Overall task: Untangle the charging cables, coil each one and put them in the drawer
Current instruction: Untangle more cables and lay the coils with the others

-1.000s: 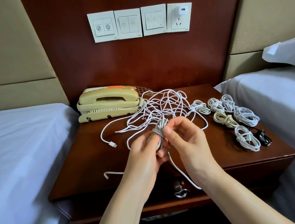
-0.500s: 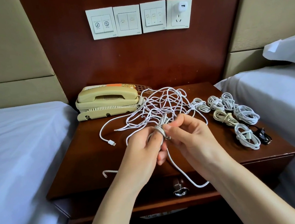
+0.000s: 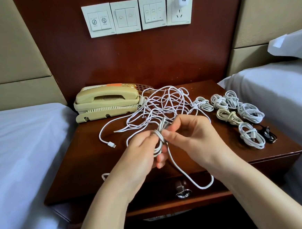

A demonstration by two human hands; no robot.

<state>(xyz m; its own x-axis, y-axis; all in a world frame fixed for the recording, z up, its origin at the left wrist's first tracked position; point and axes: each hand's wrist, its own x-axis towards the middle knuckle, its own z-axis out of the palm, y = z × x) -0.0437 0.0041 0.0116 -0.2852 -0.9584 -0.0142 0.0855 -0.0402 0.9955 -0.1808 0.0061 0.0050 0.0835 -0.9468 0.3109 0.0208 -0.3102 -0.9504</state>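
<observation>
My left hand (image 3: 142, 151) grips a small coil of white cable (image 3: 158, 142) above the nightstand (image 3: 89, 166). My right hand (image 3: 190, 138) pinches the same cable at the coil's top, where a turn is wrapped round the bundle. A loose tail (image 3: 191, 179) hangs from the coil down in front of the drawer (image 3: 153, 202). Behind the hands lies a tangle of white cables (image 3: 164, 104), one plug end (image 3: 111, 144) trailing left. Several coiled white cables (image 3: 249, 112) and one black one (image 3: 267, 135) lie on the right side of the top.
A beige telephone (image 3: 106, 103) stands at the back left of the nightstand. The drawer has a metal knob (image 3: 182, 191). Beds with white sheets flank both sides (image 3: 19, 151) (image 3: 280, 95). Wall switches and a socket with a charger (image 3: 183, 2) sit above.
The hanging tail has swung lower and to the right into a wider loop. My right hand's fingers have shifted on the top of the coil; the left keeps its grip.
</observation>
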